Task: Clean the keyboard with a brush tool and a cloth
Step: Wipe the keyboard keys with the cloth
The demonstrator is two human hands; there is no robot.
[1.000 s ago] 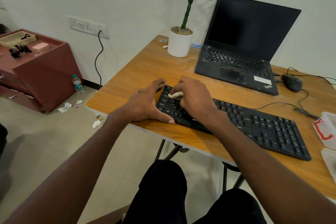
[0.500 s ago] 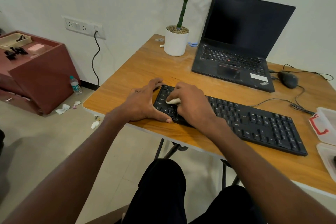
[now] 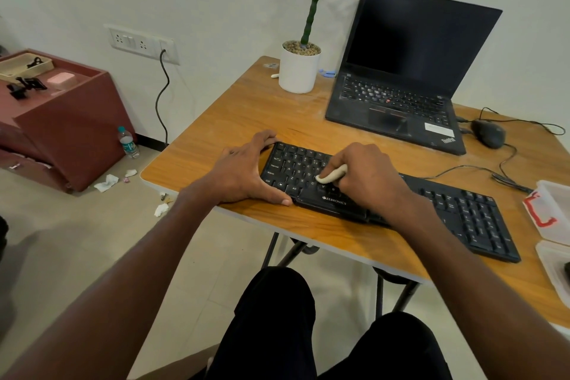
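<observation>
The black keyboard (image 3: pixel 462 213) lies along the wooden table's (image 3: pixel 234 120) near edge. The right hand (image 3: pixel 367 177) pinches a whitish cloth (image 3: pixel 331 174) against its left-side keys; the left hand (image 3: pixel 243 173), fingers spread, braces its left end.

Bright, even indoor light, soft shadows under the table (image 3: pixel 216 139), wide-angle bending at edges — focus mostly sharp

I'm sitting in a small office: an open black laptop (image 3: pixel 410 77) on a wooden desk (image 3: pixel 234 114), a white wall socket strip (image 3: pixel 140 44), tiled floor.
</observation>
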